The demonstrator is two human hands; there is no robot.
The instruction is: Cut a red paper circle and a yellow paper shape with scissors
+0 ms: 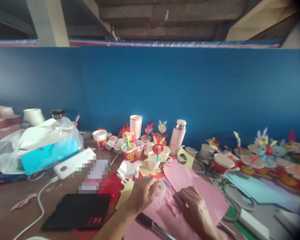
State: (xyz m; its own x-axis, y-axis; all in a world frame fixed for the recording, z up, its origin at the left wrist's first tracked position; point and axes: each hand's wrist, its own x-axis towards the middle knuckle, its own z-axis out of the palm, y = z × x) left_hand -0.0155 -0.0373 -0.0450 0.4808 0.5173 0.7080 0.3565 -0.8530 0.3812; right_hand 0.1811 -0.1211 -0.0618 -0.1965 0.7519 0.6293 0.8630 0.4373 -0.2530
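The left hand [145, 192] grips a clear tape roll [161, 189] over the pink paper [190, 176]; the right hand [193, 204] rests there, its fingers' hold unclear.

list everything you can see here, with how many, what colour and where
tape roll: one, clear, at left fingers
pink sheet: one, pink, under the hands
marker: one, black and silver, between the forearms
cups: many, mostly white or red, along the back and right
figures: several, mixed colours, mostly in cups
flask: one, pale with silver neck, near the wall
wall: one, blue, behind
jar: one, dark lid, back left
bag: one, clear, left
power bank: one, white, left
cable: one, white, by power bank
flat device: one, black, front left
table: one, brown, underneath
left hand: one, bare, centre
right hand: one, bare, on pink sheet
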